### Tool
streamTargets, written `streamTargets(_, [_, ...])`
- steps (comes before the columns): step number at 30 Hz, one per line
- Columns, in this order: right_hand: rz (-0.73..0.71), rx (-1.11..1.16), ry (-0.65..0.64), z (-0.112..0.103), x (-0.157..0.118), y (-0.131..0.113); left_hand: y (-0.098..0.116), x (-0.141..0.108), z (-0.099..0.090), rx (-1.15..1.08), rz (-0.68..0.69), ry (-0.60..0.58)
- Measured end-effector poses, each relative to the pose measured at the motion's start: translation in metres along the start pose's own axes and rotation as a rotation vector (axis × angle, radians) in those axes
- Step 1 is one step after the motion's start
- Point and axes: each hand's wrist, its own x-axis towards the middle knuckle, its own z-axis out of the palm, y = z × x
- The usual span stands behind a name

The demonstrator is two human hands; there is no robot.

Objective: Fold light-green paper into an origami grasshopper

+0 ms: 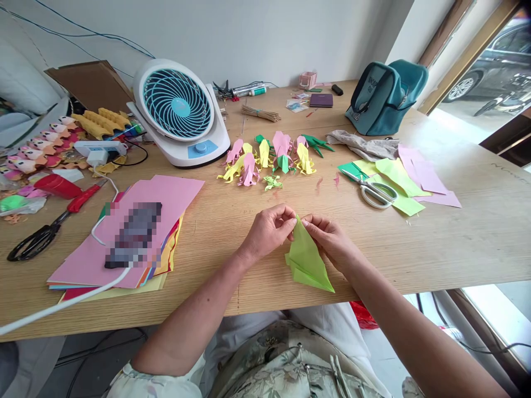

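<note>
A folded sheet of lime-green paper [306,257] hangs between my two hands, just above the front of the wooden table. Its narrow tip points up, and the wider folded end flares toward me. My left hand [271,228] pinches the tip from the left, thumb and fingers pressed together. From the other side, my right hand [327,237] grips the upper right edge close to the tip. Beyond my hands stands a cluster of folded paper figures [282,145] in pink, yellow and green. One small lime-green figure [272,182] lies nearest to me.
White-handled scissors [377,194] rest on coloured paper pieces [427,171] at the right. On the left lie a stack of coloured sheets [83,260] with a blurred dark object, and black-and-red scissors [53,226]. A fan [180,110] and a teal bag [385,99] stand behind.
</note>
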Motion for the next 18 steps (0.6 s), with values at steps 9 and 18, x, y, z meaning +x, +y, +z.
streamTargets(9, [-0.080,-0.148,-0.010,0.005,0.000,0.002,-0.002,-0.002,0.002,-0.099,-0.074,0.072])
streamTargets(18, [-0.159,-0.352,-0.013,0.004,0.002,0.011,-0.004,0.000,0.001,-0.029,-0.071,0.117])
